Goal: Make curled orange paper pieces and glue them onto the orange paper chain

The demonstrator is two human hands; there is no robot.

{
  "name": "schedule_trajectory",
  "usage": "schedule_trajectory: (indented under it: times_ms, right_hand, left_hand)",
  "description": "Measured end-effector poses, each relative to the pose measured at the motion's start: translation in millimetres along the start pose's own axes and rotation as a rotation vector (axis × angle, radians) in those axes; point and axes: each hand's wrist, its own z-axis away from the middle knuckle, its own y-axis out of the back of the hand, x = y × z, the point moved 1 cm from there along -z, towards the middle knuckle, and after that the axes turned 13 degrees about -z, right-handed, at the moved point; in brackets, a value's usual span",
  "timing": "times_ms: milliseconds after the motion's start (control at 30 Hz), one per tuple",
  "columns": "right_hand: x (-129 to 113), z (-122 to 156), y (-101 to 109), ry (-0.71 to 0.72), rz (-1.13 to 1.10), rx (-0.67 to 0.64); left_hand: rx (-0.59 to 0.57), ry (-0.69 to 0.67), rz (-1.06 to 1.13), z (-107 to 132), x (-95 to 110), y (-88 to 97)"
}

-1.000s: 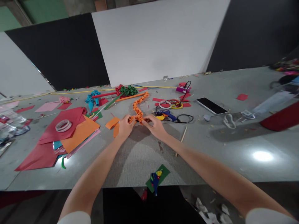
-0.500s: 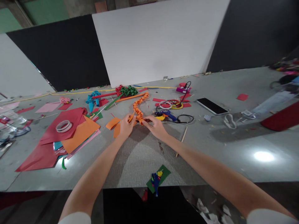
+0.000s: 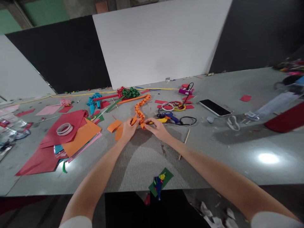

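An orange paper chain [image 3: 139, 109] curves across the table, its near end lying between my two hands. My left hand [image 3: 129, 128] is closed, with a bit of orange paper showing between thumb and fingers at the chain's left side. My right hand [image 3: 157, 128] pinches the last loop of the chain from the right. Just left of my left hand lie loose orange paper pieces [image 3: 114, 125]. Beyond my right hand rests a blue and yellow glue gun [image 3: 173, 117] with a black cord.
Left lie red paper sheets [image 3: 51, 155], an orange sheet [image 3: 82, 139] and tape rolls [image 3: 64, 129]. Paper flowers [image 3: 131, 92] sit behind the chain. A phone [image 3: 215, 107] and a wooden stick [image 3: 184, 143] lie right. A green paper piece [image 3: 168, 177] with small coloured bits overhangs the front edge.
The chain's near end has shifted slightly between my fingers, and its last loop shows a little lower. Both hands stay in nearly the same place.
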Motion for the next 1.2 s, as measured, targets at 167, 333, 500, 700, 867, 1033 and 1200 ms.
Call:
schedule_trajectory:
  times_ms: [167,333,500,700,867,1033,1200]
  right_hand:
    - [2,-2,0,-0.014,-0.047,-0.063]
    - [3,-4,1,0.019,0.050,-0.137]
    - [2,-3,2,0.008,0.046,-0.179]
    - [1,-3,3,0.014,0.030,-0.186]
    - [2,-3,0,-0.004,0.049,-0.131]
    - [5,-3,0,0.006,0.045,-0.056]
    - [3,-3,1,0.077,0.125,-0.001]
  left_hand:
    - [-0.039,-0.043,0.010,0,2,-0.5]
    - [-0.042,-0.016,0.016,-1,-1,-0.4]
    - [-0.035,-0.015,0.034,-1,-4,-0.1]
    - [-0.041,-0.007,0.002,-2,-7,-0.3]
    - [-0.065,-0.032,0.003,-1,-7,-2.7]
    - [-0.065,0.001,0.037,-1,-8,-3.3]
    - [-0.047,0.073,0.048,-1,-10,-1.7]
